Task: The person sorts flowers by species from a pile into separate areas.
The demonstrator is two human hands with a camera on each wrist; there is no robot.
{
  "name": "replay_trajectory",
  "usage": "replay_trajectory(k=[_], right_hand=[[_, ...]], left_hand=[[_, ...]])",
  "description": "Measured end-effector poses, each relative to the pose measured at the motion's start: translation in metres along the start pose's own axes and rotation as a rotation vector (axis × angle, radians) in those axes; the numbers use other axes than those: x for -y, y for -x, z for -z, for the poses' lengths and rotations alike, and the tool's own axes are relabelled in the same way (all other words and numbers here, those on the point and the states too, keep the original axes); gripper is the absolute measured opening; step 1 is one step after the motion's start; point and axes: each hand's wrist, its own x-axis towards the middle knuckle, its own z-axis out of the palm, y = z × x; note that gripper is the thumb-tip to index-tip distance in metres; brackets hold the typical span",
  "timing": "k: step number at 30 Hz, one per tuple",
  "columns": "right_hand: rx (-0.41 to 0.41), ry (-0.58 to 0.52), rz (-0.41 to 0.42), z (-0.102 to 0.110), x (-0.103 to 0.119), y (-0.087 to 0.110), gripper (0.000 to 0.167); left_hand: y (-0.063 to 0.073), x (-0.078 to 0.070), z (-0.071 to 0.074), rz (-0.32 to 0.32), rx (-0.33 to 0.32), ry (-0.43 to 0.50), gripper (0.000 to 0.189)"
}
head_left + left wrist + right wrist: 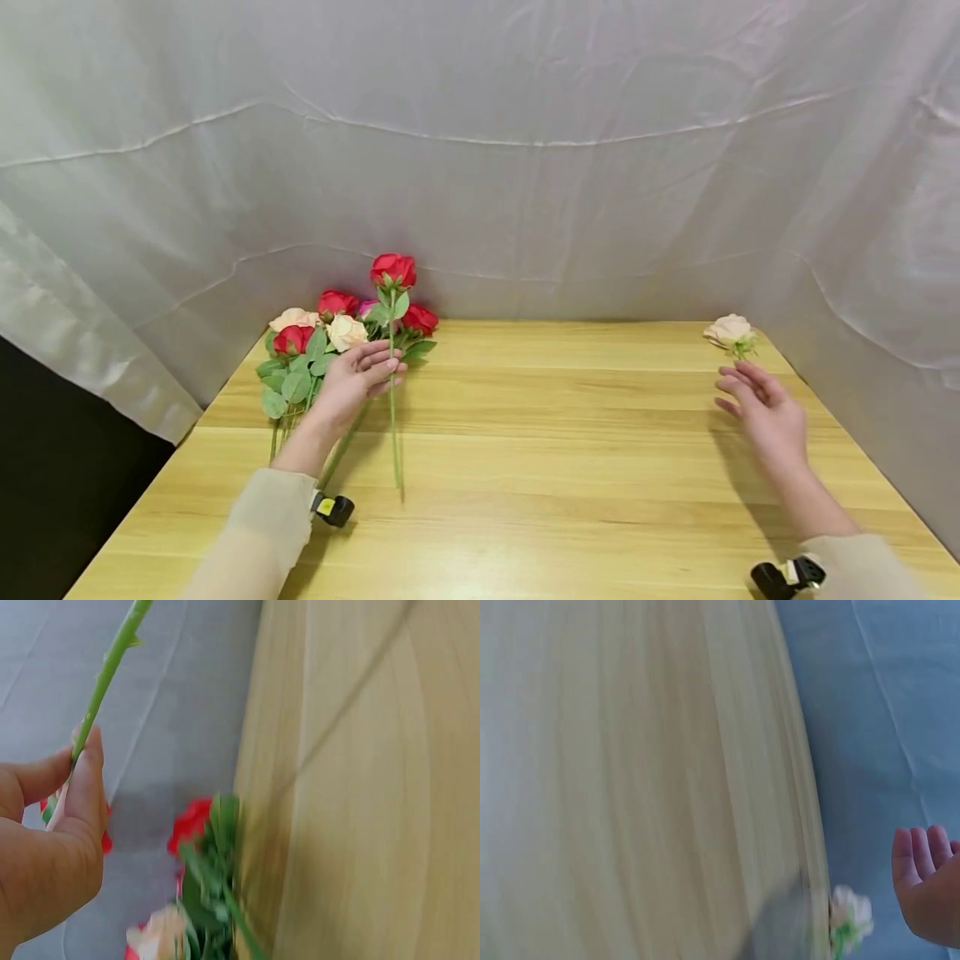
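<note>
My left hand (pixel 358 379) pinches the green stem of a red rose (pixel 393 270) between thumb and fingers. The rose stands bloom up, its stem hanging down past the fingers over the table. In the left wrist view, the stem (pixel 112 664) crosses the fingertips. Beside and under that hand lies a bunch of roses: red ones (pixel 293 338), cream ones (pixel 347 332) and a magenta one, with leaves and stems. Over the right side, my right hand (pixel 772 421) holds nothing, its fingers loosely bent. A pale pink rose (pixel 727 330) lies just beyond its fingertips.
The wooden table (pixel 555 433) has its back edge against a grey-white curtain (pixel 525 200), which also hangs along both sides. A dark area (pixel 60 467) lies off the table's left edge. Each wrist carries a small black camera (pixel 333 510).
</note>
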Motion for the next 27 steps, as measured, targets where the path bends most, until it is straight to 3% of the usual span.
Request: replay_trajectory(k=[14, 21, 27], right_hand=[[0.123, 0.011, -0.026, -0.090, -0.018, 0.031, 0.031], [0.236, 0.160, -0.070, -0.122, -0.026, 0.044, 0.040], [0.321, 0.173, -0.138, -0.146, -0.034, 0.054, 0.042]], left_hand=[[-0.009, -0.004, -0.070, -0.035, -0.063, 0.238, 0.050], [-0.012, 0.001, -0.098, -0.037, -0.037, 0.317, 0.047], [-0.015, 0.003, -0.118, -0.032, 0.000, 0.334, 0.048]])
